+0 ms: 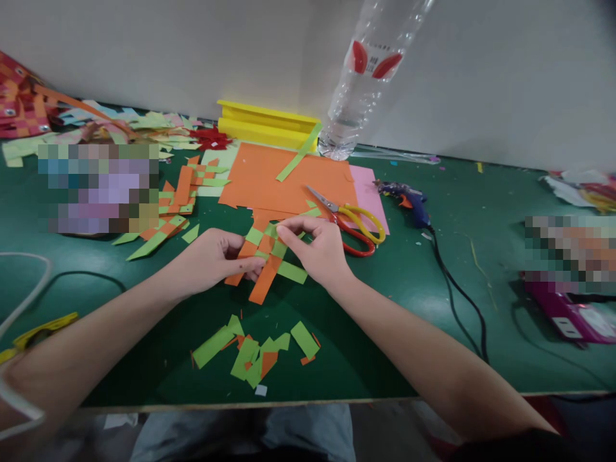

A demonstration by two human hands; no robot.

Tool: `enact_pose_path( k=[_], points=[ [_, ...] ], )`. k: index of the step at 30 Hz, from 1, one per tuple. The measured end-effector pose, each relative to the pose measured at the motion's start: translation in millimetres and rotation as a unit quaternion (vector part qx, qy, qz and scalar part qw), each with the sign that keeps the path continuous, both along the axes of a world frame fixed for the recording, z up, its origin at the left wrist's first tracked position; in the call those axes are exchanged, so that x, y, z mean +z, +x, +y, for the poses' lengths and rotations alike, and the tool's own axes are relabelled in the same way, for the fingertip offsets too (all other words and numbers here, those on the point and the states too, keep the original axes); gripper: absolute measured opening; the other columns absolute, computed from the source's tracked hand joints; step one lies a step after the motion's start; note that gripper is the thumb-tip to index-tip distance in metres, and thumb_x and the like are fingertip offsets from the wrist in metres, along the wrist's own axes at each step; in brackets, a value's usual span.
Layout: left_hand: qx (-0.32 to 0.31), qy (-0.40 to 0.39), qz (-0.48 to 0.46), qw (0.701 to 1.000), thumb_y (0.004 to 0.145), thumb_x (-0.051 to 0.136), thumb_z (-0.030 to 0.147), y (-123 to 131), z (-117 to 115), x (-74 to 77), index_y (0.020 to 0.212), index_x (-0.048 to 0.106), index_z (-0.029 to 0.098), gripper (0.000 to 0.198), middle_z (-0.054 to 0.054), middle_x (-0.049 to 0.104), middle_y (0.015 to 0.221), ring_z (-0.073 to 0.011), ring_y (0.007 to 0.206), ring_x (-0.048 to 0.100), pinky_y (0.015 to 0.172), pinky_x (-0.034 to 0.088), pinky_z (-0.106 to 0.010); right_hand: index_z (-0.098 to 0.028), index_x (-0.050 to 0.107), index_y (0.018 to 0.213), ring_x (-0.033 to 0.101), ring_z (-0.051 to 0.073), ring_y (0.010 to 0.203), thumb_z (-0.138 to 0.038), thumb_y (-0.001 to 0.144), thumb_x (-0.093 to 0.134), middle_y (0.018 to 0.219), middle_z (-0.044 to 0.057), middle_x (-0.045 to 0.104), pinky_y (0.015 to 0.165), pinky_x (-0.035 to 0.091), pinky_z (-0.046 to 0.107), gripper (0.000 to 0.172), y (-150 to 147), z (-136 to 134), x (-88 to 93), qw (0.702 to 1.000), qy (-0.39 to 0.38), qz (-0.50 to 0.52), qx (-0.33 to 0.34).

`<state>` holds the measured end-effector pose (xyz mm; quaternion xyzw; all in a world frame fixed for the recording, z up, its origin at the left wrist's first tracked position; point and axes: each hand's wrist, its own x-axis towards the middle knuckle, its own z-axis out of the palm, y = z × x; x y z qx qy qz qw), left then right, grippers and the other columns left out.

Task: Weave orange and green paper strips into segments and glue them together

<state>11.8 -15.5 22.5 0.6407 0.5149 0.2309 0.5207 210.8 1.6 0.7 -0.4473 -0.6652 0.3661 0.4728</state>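
Between my hands is a woven piece of orange and green paper strips (pixel 266 244), with loose strip ends sticking out at its lower side. My left hand (pixel 216 260) grips its left edge, thumb on top and the other fingers partly behind. At the upper right of the weave, my right hand (pixel 317 247) pinches a green strip between thumb and fingertips. Scissors (pixel 360 221) with one yellow and one red handle lie just beyond my right hand. Behind the weave rests a large orange paper sheet (pixel 283 170), crossed by a loose green strip (pixel 298 154).
Green and orange scraps (pixel 255 353) lie near the table's front edge. Several woven paper fish (pixel 178 199) sit at left. A clear bottle (pixel 359 90) stands behind; a blue glue gun (pixel 407 199) with a black cord lies right. A yellow folded piece (pixel 264 125) is against the wall.
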Motion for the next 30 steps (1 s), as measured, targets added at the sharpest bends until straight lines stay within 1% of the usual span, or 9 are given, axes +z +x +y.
enact_pose_path(
  k=[8, 11, 13, 15, 18, 22, 25, 27, 30],
  points=[
    [-0.008, -0.015, -0.009, 1.000, 0.072, 0.074, 0.038, 2, -1, 5.7, 0.061, 0.067, 0.018, 0.024, -0.003, 0.073, 0.063, -0.0152, 0.058, 0.066, 0.054, 0.051, -0.022, -0.020, 0.072, 0.077, 0.065, 0.013, 0.070, -0.031, 0.078, 0.068, 0.075, 0.000, 0.073, 0.070, 0.054, 0.029, 0.011, 0, 4, 0.0, 1.000, -0.027, 0.012, 0.009],
    [-0.014, 0.004, -0.024, 1.000, 0.079, 0.066, 0.046, 0, -1, 4.7, 0.069, 0.069, 0.018, 0.030, -0.003, 0.073, 0.068, -0.0166, 0.063, 0.068, 0.061, 0.053, -0.024, -0.020, 0.072, 0.078, 0.065, 0.012, 0.069, -0.034, 0.078, 0.069, 0.077, 0.001, 0.073, 0.070, 0.054, 0.029, 0.014, 2, 7, -2.5, 0.997, -0.060, 0.043, 0.012],
    [0.021, 0.053, -0.053, 0.997, 0.088, 0.053, 0.052, -2, -1, 1.6, 0.083, 0.070, 0.018, 0.038, -0.004, 0.074, 0.080, -0.0171, 0.070, 0.068, 0.067, 0.055, -0.027, -0.020, 0.072, 0.079, 0.064, 0.012, 0.069, -0.035, 0.077, 0.069, 0.078, 0.001, 0.073, 0.068, 0.054, 0.028, 0.016, 2, 10, -4.3, 0.993, -0.085, 0.079, 0.002],
    [0.094, 0.133, -0.070, 0.984, 0.095, 0.042, 0.049, -4, 0, -2.6, 0.100, 0.067, 0.019, 0.039, -0.006, 0.072, 0.096, -0.0170, 0.080, 0.068, 0.074, 0.056, -0.029, -0.020, 0.073, 0.079, 0.065, 0.012, 0.070, -0.035, 0.075, 0.071, 0.078, 0.001, 0.073, 0.067, 0.054, 0.027, 0.016, 2, 12, -4.9, 0.988, -0.110, 0.112, -0.006],
    [0.139, 0.278, -0.023, 0.950, 0.093, 0.050, 0.036, -7, 3, -7.1, 0.120, 0.057, 0.020, 0.032, -0.009, 0.064, 0.118, -0.0201, 0.100, 0.065, 0.083, 0.055, -0.031, -0.021, 0.073, 0.078, 0.065, 0.013, 0.069, -0.035, 0.072, 0.074, 0.076, 0.001, 0.073, 0.063, 0.055, 0.027, 0.016, 1, 12, -3.4, 0.975, -0.155, 0.157, 0.003],
    [0.038, 0.460, 0.049, 0.886, 0.085, 0.066, 0.027, -9, 6, -6.1, 0.131, 0.050, 0.027, 0.049, -0.007, 0.050, 0.138, -0.0261, 0.125, 0.050, 0.102, 0.045, -0.038, -0.021, 0.074, 0.075, 0.064, 0.012, 0.065, -0.033, 0.069, 0.075, 0.074, 0.001, 0.072, 0.054, 0.053, 0.024, 0.013, -1, 10, 0.4, 0.963, -0.204, 0.167, 0.062],
    [-0.049, 0.525, 0.078, 0.846, 0.088, 0.062, 0.024, -8, 6, -3.6, 0.110, 0.066, 0.032, 0.024, -0.003, 0.058, 0.131, -0.0248, 0.125, 0.050, 0.107, 0.038, -0.042, -0.021, 0.074, 0.075, 0.061, 0.010, 0.058, -0.031, 0.070, 0.074, 0.072, -0.001, 0.072, 0.048, 0.050, 0.022, 0.012, -2, 7, 2.7, 0.957, -0.216, 0.147, 0.129],
    [-0.082, 0.517, 0.075, 0.849, 0.091, 0.054, 0.023, -7, 5, -2.3, 0.094, 0.071, 0.033, 0.020, -0.001, 0.065, 0.123, -0.0230, 0.122, 0.054, 0.106, 0.038, -0.042, -0.021, 0.074, 0.077, 0.061, 0.009, 0.057, -0.033, 0.072, 0.072, 0.073, -0.001, 0.072, 0.049, 0.051, 0.022, 0.013, -1, 5, 4.5, 0.954, -0.212, 0.128, 0.170],
    [-0.068, 0.483, 0.034, 0.872, 0.092, 0.051, 0.026, -6, 0, 0.5, 0.087, 0.073, 0.031, 0.023, -0.003, 0.070, 0.117, -0.0217, 0.115, 0.059, 0.102, 0.042, -0.039, -0.020, 0.075, 0.077, 0.065, 0.011, 0.062, -0.039, 0.075, 0.071, 0.072, -0.001, 0.072, 0.057, 0.053, 0.024, 0.019, 0, 5, 7.2, 0.958, -0.191, 0.088, 0.193]
  ],
)
